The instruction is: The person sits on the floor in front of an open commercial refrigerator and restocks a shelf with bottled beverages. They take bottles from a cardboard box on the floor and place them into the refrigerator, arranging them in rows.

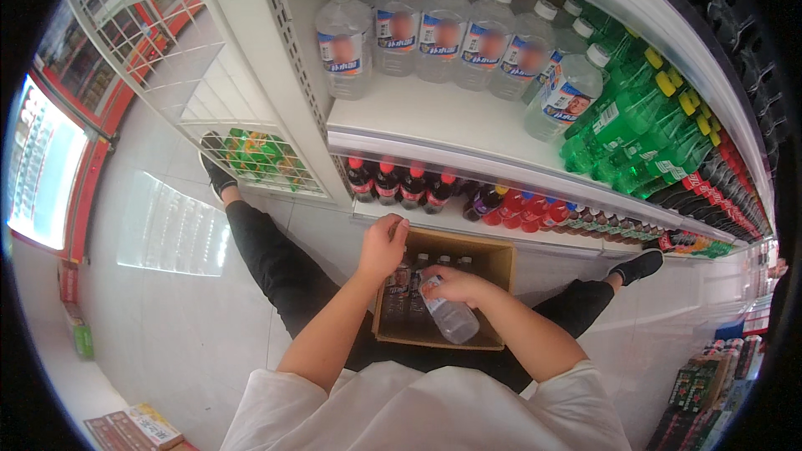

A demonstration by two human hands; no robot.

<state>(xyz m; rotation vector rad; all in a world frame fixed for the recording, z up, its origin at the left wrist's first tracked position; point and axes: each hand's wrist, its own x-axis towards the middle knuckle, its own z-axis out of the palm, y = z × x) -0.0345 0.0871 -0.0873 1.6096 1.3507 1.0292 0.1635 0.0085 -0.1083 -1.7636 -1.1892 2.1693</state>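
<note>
A cardboard box [509, 288] stands on the floor between my legs, with several clear plastic bottles [401, 300] inside it. My right hand [456, 286] grips a clear plastic drink bottle [456, 322] over the box; its base points toward me and its cap end is hidden by my fingers. At the box's far left corner is my left hand [383, 247], fingers curled, with no item visible in it; whether it touches the rim is unclear. Ahead, several matching bottles [443, 44] stand upright in rows on the white shelf [426, 119].
Green soda bottles [633, 131] fill the shelf's right side. Below, a lower shelf holds cola bottles [386, 181] and red drink bottles [517, 208]. A white wire rack [188, 106] stands at left, near a lit red-framed cooler [56, 163]. Stacked drink cases [702, 388] sit at right.
</note>
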